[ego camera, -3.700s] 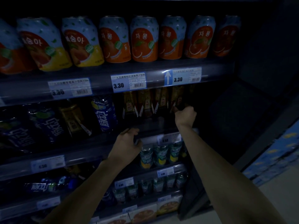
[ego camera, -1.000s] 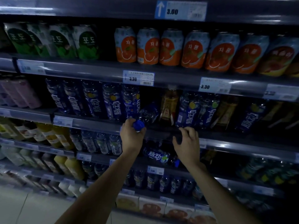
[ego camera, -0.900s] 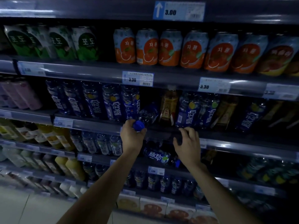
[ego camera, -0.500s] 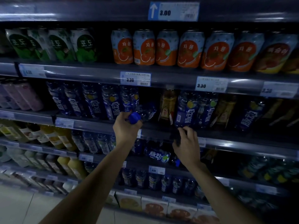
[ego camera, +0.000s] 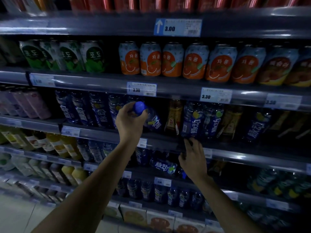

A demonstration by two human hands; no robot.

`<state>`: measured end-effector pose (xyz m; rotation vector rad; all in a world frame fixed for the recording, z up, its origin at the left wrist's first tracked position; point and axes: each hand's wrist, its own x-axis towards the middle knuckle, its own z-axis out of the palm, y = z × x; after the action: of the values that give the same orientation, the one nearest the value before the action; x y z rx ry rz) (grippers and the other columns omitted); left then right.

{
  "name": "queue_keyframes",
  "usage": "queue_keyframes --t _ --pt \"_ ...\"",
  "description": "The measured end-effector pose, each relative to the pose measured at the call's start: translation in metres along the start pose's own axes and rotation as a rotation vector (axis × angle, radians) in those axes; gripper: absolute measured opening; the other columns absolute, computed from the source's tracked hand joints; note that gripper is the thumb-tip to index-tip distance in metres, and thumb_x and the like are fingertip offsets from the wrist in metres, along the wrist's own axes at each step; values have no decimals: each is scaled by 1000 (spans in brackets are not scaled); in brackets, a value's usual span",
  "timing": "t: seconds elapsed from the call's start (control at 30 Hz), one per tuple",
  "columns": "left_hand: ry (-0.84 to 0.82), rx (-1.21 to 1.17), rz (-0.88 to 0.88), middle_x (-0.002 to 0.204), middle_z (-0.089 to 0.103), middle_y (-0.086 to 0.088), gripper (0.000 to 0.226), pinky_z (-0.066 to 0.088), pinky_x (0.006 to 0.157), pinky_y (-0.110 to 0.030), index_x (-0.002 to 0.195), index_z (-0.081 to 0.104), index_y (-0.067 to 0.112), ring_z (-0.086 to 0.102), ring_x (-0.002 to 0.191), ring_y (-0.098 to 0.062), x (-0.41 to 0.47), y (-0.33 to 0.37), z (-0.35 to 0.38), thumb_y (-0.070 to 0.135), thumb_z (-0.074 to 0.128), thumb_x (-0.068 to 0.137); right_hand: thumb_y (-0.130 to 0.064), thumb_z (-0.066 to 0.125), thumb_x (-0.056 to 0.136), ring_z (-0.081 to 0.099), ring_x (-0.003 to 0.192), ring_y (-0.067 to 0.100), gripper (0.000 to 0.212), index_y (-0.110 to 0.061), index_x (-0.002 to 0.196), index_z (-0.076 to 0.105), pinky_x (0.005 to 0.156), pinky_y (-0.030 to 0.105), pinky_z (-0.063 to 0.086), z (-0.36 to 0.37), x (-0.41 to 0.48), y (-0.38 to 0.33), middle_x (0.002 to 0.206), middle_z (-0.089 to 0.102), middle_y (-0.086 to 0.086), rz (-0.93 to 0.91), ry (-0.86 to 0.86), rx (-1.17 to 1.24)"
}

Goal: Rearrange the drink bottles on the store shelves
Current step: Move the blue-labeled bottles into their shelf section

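the left hand (ego camera: 130,122) is raised to the third shelf from the top, forearm stretched up and forward, wrist bent slightly back. its grip is closed around the neck of a clear plastic drink bottle with a round blue cap and dark blue label (ego camera: 149,116), which is tilted, cap toward the camera, body leaning back into the gap between the row of upright blue-labelled bottles (ego camera: 87,110) on its left and an amber tea bottle with a yellow label (ego camera: 174,117) on its right. whether its base touches the shelf cannot be told.

the right hand (ego camera: 193,159) is held lower, palm turned away, fingers (ego camera: 187,143) spread and curled over the front lip of the dark grey metal shelf (ego camera: 165,142), just below an upright blue-labelled bottle with a yellow fruit mark (ego camera: 191,121). its grip is loosely open and nothing is held in it.

below the right hand, another blue-labelled bottle lying on its side (ego camera: 165,166) is seen on the next shelf down. above, orange-printed drink cans (ego camera: 150,58) and green-printed cans (ego camera: 91,56) are lined up, with white price tags (ego camera: 142,89) clipped to the shelf edges. the aisle is dimly lit; a pale tiled floor (ego camera: 13,214) is visible at lower left.
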<state>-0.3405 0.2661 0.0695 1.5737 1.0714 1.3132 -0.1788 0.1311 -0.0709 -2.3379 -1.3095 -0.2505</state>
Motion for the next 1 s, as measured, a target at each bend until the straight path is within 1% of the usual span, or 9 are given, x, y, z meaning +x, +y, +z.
queue_keyframes --t 0.1,0.2,0.33,0.43,0.5,0.6,0.7,0.87,1.0 --pt "33 -4 10 96 64 7 29 48 67 -19 100 62 32 60 82 -3 3 9 2 32 76 74 -20 60 87 40 130 33 54 -1 137 49 110 40 36 0 0 -1 139 44 17 8 2 -12" --pt "52 -15 -1 95 64 11 31 44 69 -16 102 63 30 59 84 0 3 14 7 33 76 74 -18 63 84 46 126 34 53 1 133 53 107 42 40 0 0 0 135 48 19 3 7 -8" --pt "33 -67 -38 109 63 7 36 47 80 -23 108 60 28 59 97 -7 3 13 13 34 76 77 -15 70 79 50 121 36 54 2 129 56 104 44 45 0 0 1 131 51 20 0 17 -3" --pt "6 -106 -43 117 59 5 34 45 77 -16 109 58 30 59 100 -7 3 10 15 35 75 79 -16 67 82 45 126 34 55 2 132 53 108 43 40 2 0 1 134 47 19 1 14 2" --pt "0 -86 -39 119 55 6 40 41 75 -13 115 57 25 56 97 -4 2 8 16 35 73 80 -18 64 85 41 130 33 56 1 136 50 111 41 36 2 -1 0 138 44 18 6 1 3" --pt "20 -31 -33 113 51 5 44 46 84 -26 117 59 16 52 92 -6 2 6 20 35 73 80 -19 61 86 39 132 32 55 0 137 48 111 41 36 2 -2 -1 139 42 17 8 0 3" --pt "18 -5 -19 110 52 3 41 48 90 -39 114 63 14 54 98 -14 4 4 22 35 73 81 -17 62 85 42 129 32 55 2 135 50 110 41 37 1 -2 -1 137 44 17 1 4 7" --pt "-66 13 2 118 54 -1 38 51 88 -42 110 65 12 57 105 -22 11 8 30 36 71 81 -16 61 85 42 129 33 55 0 136 49 109 42 38 -1 -2 -2 137 44 18 3 -5 10" --pt "-113 91 -10 131 49 -16 48 48 92 -46 112 59 3 49 118 -34 10 14 50 40 68 83 -16 63 85 44 128 35 56 0 136 50 108 45 39 -3 -2 -1 137 46 19 -4 -6 -4"
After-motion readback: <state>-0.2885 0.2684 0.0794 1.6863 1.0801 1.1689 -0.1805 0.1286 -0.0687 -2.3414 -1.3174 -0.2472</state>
